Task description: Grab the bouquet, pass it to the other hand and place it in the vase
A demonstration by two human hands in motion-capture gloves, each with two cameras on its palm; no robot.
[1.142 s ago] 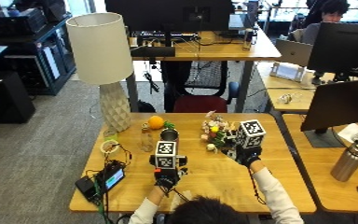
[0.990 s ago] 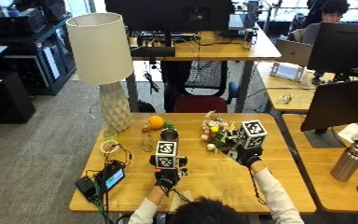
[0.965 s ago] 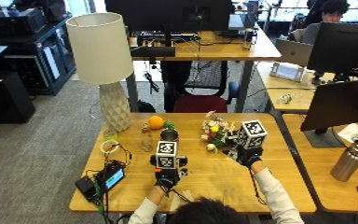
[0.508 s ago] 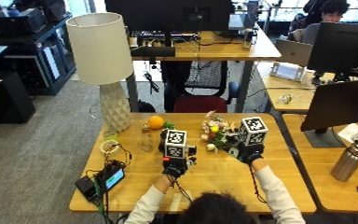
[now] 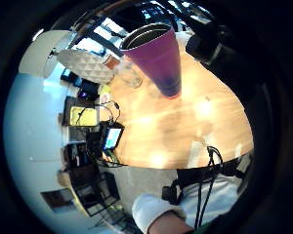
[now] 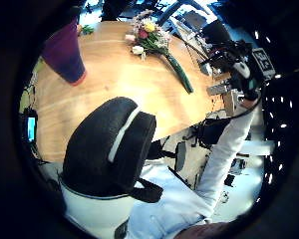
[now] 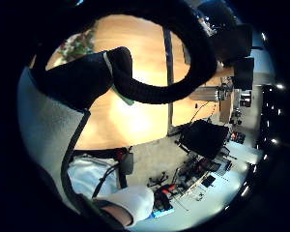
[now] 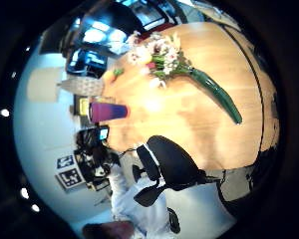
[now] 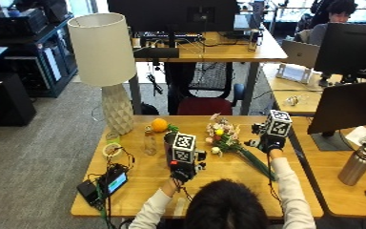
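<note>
bouquet lying flat on the wooden table, blooms toward the far edge and the green stem sleeve running back toward the person's right side. nothing is holding it; in the right thumb side palm view it rests alone on the wood, and the vase stands apart from it.

the vase is upright, purple with a dark open mouth, just left of the bouquet's flowers. the left hand is raised close to it on the near side; whether its fingers are spread or curled i cannot tell.

the right hand hovers to the right of the bouquet, near the stem end, not touching it. its little finger side palm view shows a gloved finger curled into a hook around nothing.

beyond the vase sit an orange and a small clear bottle, and further left of the bouquet a white lamp. a small lit screen lies at the table's left near corner.
</note>
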